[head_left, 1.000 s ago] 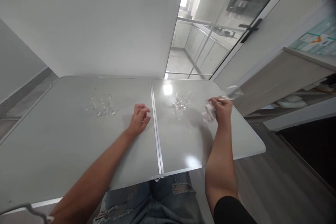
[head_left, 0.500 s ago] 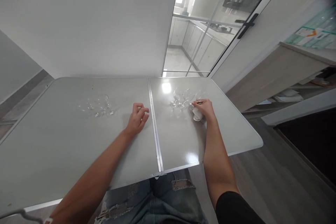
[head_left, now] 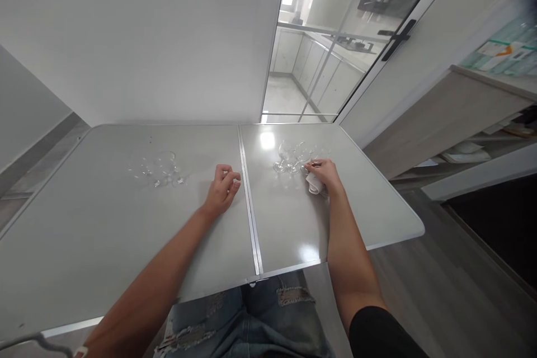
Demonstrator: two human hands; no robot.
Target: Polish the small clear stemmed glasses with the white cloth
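Note:
My left hand (head_left: 223, 187) rests on the table just left of the metal seam. Its fingers are loosely bent and apart, with nothing in them. On the right half, my right hand (head_left: 325, 172) is closed in a pinch at the low part of a clear stemmed glass (head_left: 322, 152), partly hidden behind the fingers. A crumpled white cloth (head_left: 314, 183) sits under that hand; whether the hand also grips it is hidden. Beside the fingertips stand two more clear stemmed glasses, one in the middle (head_left: 301, 151) and one at the left (head_left: 285, 151).
Several clear glasses (head_left: 161, 168) are grouped on the left half of the pale table (head_left: 126, 246). A metal seam (head_left: 248, 196) divides the tabletop. Behind it are a white wall (head_left: 146, 39) and a glass door (head_left: 319, 56). Shelves (head_left: 453, 123) stand at the right.
The view has shifted slightly. Both hands hold nearly the same places; the right hand stays at the glass above the white cloth.

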